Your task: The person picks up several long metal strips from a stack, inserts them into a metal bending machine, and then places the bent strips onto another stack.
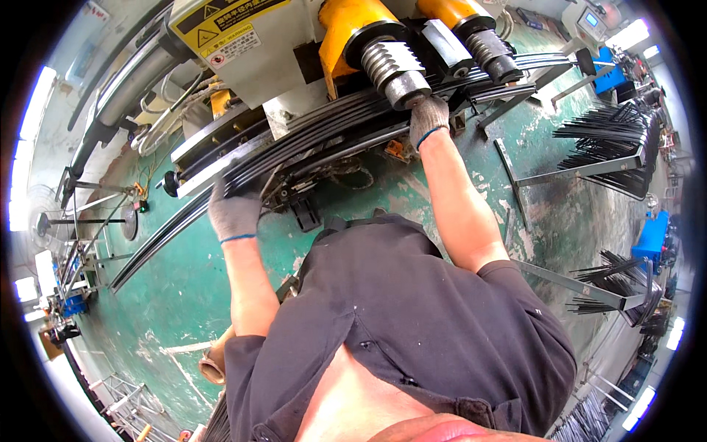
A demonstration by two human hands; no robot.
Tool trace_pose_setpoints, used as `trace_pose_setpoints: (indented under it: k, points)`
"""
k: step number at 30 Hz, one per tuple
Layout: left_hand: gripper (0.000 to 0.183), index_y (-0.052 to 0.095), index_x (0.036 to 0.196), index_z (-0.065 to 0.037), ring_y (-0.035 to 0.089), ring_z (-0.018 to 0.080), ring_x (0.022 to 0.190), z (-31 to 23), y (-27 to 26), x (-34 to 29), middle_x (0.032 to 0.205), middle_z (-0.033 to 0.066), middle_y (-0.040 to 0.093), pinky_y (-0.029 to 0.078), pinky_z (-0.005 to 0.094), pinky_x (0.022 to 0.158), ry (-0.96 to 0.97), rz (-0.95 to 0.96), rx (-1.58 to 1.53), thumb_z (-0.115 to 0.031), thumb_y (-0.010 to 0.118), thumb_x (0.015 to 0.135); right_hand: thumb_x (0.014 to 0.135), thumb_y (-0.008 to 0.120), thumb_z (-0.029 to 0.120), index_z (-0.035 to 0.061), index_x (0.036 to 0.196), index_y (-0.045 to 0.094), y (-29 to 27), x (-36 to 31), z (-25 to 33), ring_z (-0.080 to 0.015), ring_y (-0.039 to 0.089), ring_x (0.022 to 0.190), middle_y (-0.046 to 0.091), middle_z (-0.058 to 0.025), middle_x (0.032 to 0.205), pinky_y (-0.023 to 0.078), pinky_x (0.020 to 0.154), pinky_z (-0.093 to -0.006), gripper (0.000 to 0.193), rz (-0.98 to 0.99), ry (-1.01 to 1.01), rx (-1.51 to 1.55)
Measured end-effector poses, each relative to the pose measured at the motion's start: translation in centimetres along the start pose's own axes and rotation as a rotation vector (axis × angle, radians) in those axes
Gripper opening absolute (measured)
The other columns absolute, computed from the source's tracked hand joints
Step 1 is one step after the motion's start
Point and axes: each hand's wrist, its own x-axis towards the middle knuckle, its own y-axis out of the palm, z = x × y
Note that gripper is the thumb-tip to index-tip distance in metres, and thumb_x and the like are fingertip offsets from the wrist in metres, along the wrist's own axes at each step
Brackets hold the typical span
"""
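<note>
A bundle of long thin black metal rods (324,127) runs slantwise from the lower left, across the front of a machine, to the upper right. My left hand (234,211), in a light grey knit glove with a blue cuff, is closed round the rods near their left part; its fingertips are slightly blurred. Just under a grooved steel roller (392,68) on a yellow arm, my right hand (429,118), gloved alike, is closed at the same rods, its fingers partly hidden. A second grooved roller (492,51) stands to the right, above the rods.
The white machine body (258,70) bears a yellow warning label. Racks with black bent rods (604,144) stand at the right, beside a metal frame (582,171). At far left are a fan (46,221) and a metal stand. Green worn floor (147,324) lies below.
</note>
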Motion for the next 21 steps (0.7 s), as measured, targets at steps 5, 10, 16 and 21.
trace_pose_setpoints:
  k: [5,10,16,21]
  points:
    - [0.038,0.063,0.125,0.006,0.060,0.0375,0.127,-6.8,-5.6,2.6,0.129,0.0218,0.067,0.042,0.0548,0.118,0.164,-0.186,-0.223,-0.024,0.046,0.109,0.104,0.042,0.025,0.0083,0.135,0.057,0.4,1.0,-0.7,-0.0242,0.056,0.124,0.063,-0.0089,0.131,0.042,0.105,-0.0398,0.039,0.053,0.006,0.021]
    - [0.035,0.062,0.126,0.008,0.060,0.0328,0.126,-2.4,-1.3,3.1,0.131,0.0210,0.066,0.044,0.0482,0.118,0.230,0.012,0.215,-0.020,0.047,0.110,0.107,0.034,0.031,0.0121,0.139,0.055,0.4,1.5,-1.6,-0.0238,0.051,0.131,0.059,-0.0070,0.139,0.038,0.110,-0.0404,0.042,0.103,-0.019,-0.023]
    - [0.037,0.061,0.129,0.008,0.057,0.0378,0.128,3.4,4.6,2.1,0.132,0.0216,0.065,0.040,0.0547,0.119,-0.080,0.012,-0.096,-0.021,0.051,0.108,0.099,0.057,0.020,0.0033,0.116,0.072,-1.6,0.6,-1.9,-0.0228,0.068,0.092,0.073,-0.0134,0.107,0.052,0.081,-0.0344,0.027,0.151,-0.276,-0.474]
    - [0.038,0.062,0.128,0.006,0.061,0.0359,0.126,-1.4,0.5,3.9,0.127,0.0215,0.068,0.044,0.0551,0.116,0.142,-0.150,-0.160,-0.024,0.046,0.110,0.104,0.063,0.030,-0.0009,0.129,0.065,-3.4,-6.1,2.3,-0.0189,0.066,0.099,0.071,-0.0080,0.115,0.052,0.085,-0.0336,0.040,0.121,0.014,0.137]
